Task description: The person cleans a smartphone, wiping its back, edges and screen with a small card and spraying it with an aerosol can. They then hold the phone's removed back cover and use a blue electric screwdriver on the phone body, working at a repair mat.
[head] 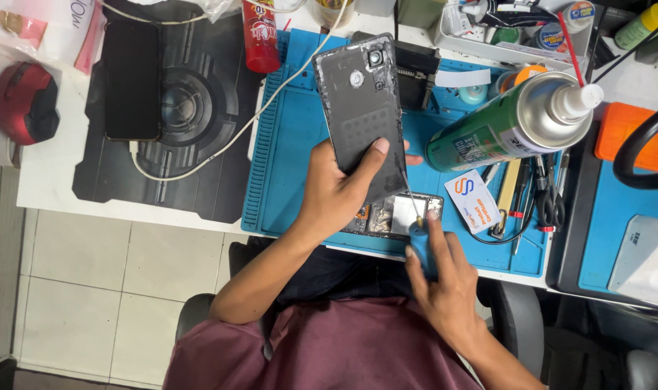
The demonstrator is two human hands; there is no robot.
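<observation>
Above the blue work mat (pixel 285 144), the left hand (pixel 336 191) grips a dark phone back cover (pixel 361 108), thumb pressed flat on its inner face, tilted up over the opened phone body (pixel 397 215) lying on the mat. The right hand (pixel 441 278) closes around a blue-handled screwdriver (pixel 418 227), tip at the cover's lower edge. Keep the tip shallow and the cover steady, to avoid scratching the parts beneath. A green spray can (pixel 502 126) with white nozzle lies to the right; a small white card (pixel 473 200) with an orange and blue mark rests below it; a red tube (pixel 260 36) stands at the mat's top-left.

Pale tiled floor (pixel 112 289), white bench (pixel 47 184)
</observation>
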